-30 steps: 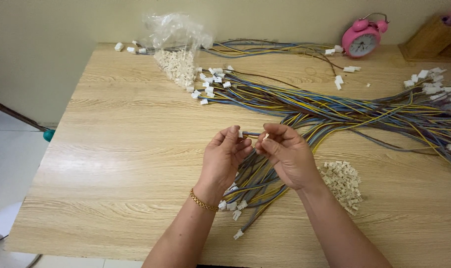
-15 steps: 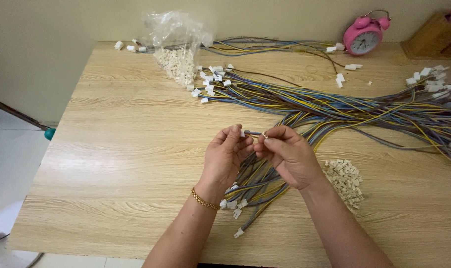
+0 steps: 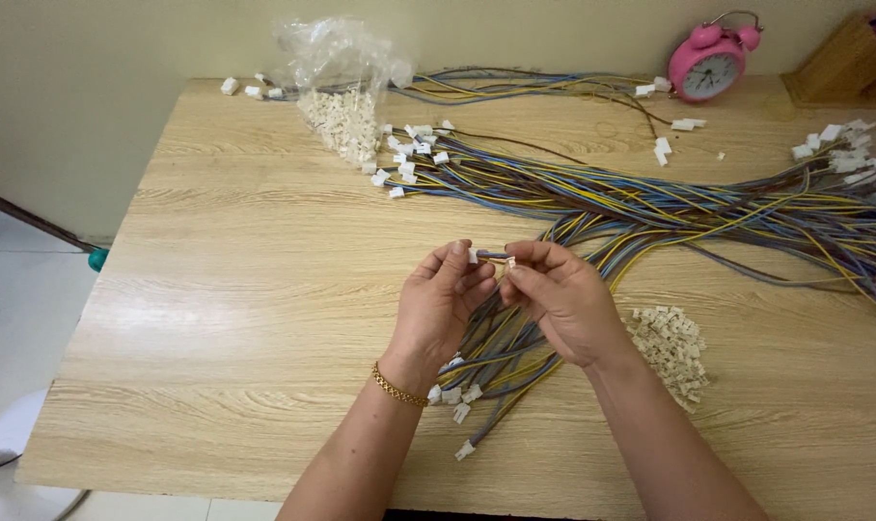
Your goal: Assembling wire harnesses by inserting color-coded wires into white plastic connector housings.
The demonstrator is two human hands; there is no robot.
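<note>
Both hands up over the middle of the wooden table (image 3: 216, 289), working one wire end. Left hand (image 3: 440, 307) pinches a small white connector housing (image 3: 474, 256) between thumb and fingertips. Right hand (image 3: 561, 301) pinches the wire end (image 3: 493, 256) with a second small white piece (image 3: 511, 261) at its fingertips; can't tell whether that one is a housing or a crimp. Both hands closed on their parts, neither released.

The piece in hand sits just above the wire harness bundle (image 3: 650, 207), which runs blue/yellow/grey from under the hands out to the right edge.

Judgement on doing this step well:
- Keep the grip right at the tip, short free length, so the wire doesn't buckle.
- Line wire and housing up on one axis before pushing. They look near collinear now.
- Check housing orientation first; too small here to tell which face is up.
- Push straight, no twisting.

Pose: palms face each other, fingers curled, fingertips nearly touching. Left wrist carries a gold bracelet (image 3: 397, 388). Forearms come in from the bottom edge and converge.

Around: loose pile of white housings (image 3: 671, 347) just right of the right wrist, finished ends (image 3: 457, 397) lying below the left hand. Clear plastic bag of housings (image 3: 340, 92) at the far side, pink alarm clock (image 3: 708, 60) far right.
</note>
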